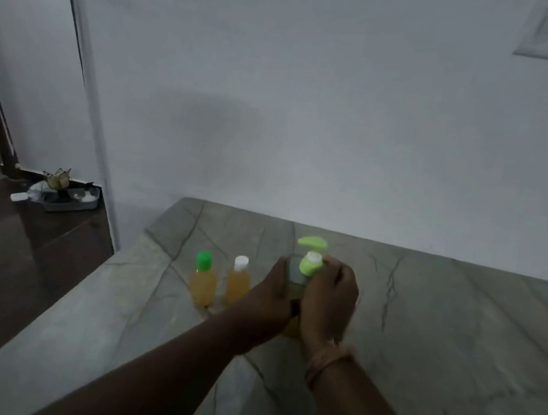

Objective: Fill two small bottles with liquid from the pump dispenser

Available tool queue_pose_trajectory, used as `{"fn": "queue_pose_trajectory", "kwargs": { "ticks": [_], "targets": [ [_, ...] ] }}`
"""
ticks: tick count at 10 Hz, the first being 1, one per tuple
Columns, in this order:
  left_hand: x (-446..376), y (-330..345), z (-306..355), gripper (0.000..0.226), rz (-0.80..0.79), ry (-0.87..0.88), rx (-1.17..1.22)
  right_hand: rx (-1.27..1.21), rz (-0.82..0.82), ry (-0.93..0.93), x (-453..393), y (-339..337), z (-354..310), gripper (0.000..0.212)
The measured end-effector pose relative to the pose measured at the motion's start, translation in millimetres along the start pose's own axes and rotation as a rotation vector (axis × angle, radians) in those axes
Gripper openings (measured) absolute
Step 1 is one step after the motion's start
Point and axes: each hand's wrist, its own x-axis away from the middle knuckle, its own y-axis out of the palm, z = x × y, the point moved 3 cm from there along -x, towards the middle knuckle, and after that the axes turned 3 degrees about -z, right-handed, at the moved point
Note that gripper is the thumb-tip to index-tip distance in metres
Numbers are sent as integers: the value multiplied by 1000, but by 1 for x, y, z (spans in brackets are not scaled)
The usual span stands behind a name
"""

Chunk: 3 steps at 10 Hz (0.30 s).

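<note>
Both hands, left hand (272, 293) and right hand (328, 298), clasp the pump dispenser (309, 263) beside two capped bottles (203, 281) near the counter's (457, 333) far-left corner.

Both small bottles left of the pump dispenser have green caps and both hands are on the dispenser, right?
Not quite. The head view shows one small bottle with a green cap, the other white. Both hands, left and right, are on the pump dispenser.

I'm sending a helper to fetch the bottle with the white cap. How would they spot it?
Find the grey stone counter against the wall. Two small bottles of amber liquid stand side by side left of the hands gripping the pump dispenser. Take the white-capped bottle, the one nearer the hands; its neighbour has a green cap.
</note>
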Motion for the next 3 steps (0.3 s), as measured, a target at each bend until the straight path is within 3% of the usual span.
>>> {"fn": "queue_pose_trajectory", "kwargs": {
  "ticks": [2,3],
  "targets": [
    [-4,-15,18,100,-52,-388,-99,-55,-67,106,-12,-3,-6,28],
    [-13,-31,62,95,-4,-429,-148,25,-100,118,-24,-10,-34,30]
  ]
}}
